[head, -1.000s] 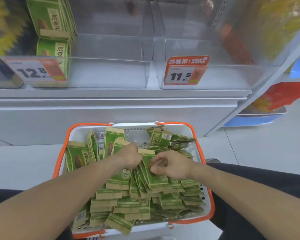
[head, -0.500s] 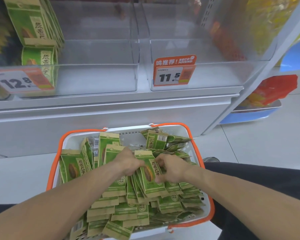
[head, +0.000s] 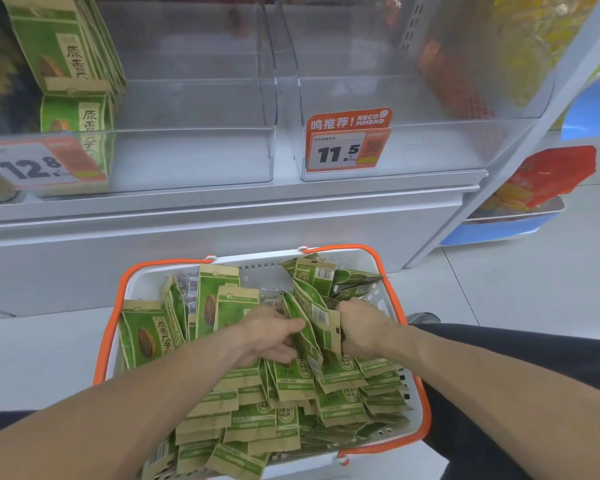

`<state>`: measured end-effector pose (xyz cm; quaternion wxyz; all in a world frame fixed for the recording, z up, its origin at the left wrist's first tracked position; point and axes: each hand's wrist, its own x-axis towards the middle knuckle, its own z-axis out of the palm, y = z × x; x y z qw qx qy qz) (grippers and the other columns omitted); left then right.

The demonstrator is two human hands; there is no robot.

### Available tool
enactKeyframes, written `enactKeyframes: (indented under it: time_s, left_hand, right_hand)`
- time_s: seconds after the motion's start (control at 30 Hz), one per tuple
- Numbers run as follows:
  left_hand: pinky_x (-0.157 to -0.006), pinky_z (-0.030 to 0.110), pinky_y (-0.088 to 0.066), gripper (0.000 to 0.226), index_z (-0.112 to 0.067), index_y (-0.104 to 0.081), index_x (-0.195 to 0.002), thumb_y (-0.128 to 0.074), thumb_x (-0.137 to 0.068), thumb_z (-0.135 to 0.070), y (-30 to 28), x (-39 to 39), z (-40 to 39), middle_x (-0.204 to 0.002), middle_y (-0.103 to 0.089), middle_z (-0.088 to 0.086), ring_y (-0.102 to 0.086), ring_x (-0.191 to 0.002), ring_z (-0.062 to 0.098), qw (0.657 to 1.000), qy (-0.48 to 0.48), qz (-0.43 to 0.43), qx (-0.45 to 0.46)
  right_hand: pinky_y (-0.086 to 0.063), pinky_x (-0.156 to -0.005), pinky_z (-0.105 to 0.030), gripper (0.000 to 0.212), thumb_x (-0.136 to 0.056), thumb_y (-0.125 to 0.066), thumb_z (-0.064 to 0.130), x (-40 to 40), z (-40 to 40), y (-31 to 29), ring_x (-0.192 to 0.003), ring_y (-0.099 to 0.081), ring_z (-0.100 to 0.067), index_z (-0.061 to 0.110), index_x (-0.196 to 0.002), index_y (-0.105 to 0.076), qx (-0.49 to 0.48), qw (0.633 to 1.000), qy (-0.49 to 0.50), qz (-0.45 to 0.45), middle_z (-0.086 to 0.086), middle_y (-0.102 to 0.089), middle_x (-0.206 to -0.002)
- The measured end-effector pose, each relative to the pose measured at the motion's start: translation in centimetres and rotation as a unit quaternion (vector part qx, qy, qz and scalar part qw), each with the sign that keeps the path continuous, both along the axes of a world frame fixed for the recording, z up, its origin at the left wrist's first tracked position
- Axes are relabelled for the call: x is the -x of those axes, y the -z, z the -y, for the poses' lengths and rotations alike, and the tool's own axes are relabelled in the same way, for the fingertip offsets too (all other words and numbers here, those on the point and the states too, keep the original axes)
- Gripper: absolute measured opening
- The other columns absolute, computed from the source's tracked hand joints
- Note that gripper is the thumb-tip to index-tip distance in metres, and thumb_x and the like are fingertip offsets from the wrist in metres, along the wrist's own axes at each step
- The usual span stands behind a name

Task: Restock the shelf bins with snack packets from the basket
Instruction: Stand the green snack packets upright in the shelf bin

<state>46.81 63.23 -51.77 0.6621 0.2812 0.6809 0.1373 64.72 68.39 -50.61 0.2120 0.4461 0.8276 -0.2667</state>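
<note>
While clear bins (head: 194, 98) stand above the basket (head: 388, 258), the left hand (head: 274, 336) and right hand (head: 362, 329) each grip upright packets (head: 314, 323) between them.

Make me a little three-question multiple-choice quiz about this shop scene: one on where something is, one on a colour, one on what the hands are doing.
1. Where is the 11.5 price tag?
A. on the right clear bin
B. on the basket
C. on the floor

2. What colour is the rim of the basket?
A. blue
B. orange
C. black

3. What are the hands doing?
A. hanging idle
B. gathering snack packets
C. lifting the basket

Answers: 1 A, the tag hangs on that bin's front. 2 B, the rim is orange. 3 B, the left hand and right hand grip a bunch of them.
</note>
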Motion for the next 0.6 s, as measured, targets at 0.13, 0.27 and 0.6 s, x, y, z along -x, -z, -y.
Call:
enactKeyframes:
  time_s: [0.13,0.27,0.6]
  left_hand:
    - [-0.088,0.043,-0.059,0.064,-0.006,-0.042,-0.145,-0.056,-0.097,-0.045,0.2,0.0,0.1,-0.145,-0.045,0.027,-0.071,-0.098,0.034,0.995,-0.058,0.074,0.022]
    - [-0.086,0.044,-0.06,0.064,-0.002,-0.038,-0.144,-0.07,-0.091,-0.016,-0.2,0.4,-0.2,-0.134,-0.056,0.029,-0.073,-0.091,0.035,0.995,-0.079,0.051,0.03]
    - [-0.074,0.038,-0.062,0.052,0.006,-0.045,-0.136,-0.058,-0.087,0.018,-1.7,2.0,-0.3,-0.109,-0.068,0.023,-0.075,-0.076,0.031,0.992,-0.12,0.001,0.025]
  right_hand:
    - [-0.056,-0.066,-0.033,0.014,-0.088,-0.06,0.018,0.1,0.0,-0.2,-0.076,-0.065,-0.028,0.01,-0.093,-0.07,0.001,0.999,0.005,-0.04,-0.008,-0.072,-0.09]
    - [-0.05,-0.064,-0.024,0.013,-0.089,-0.062,0.015,0.2,-0.6,-1.1,-0.078,-0.065,-0.018,0.014,-0.084,-0.075,0.023,0.995,0.047,-0.081,0.001,-0.073,-0.086]
    - [-0.05,-0.068,-0.022,0.015,-0.092,-0.065,0.022,0.3,-3.2,-8.4,-0.078,-0.068,-0.018,0.013,-0.081,-0.07,-0.093,0.97,0.159,-0.161,-0.002,-0.074,-0.08]
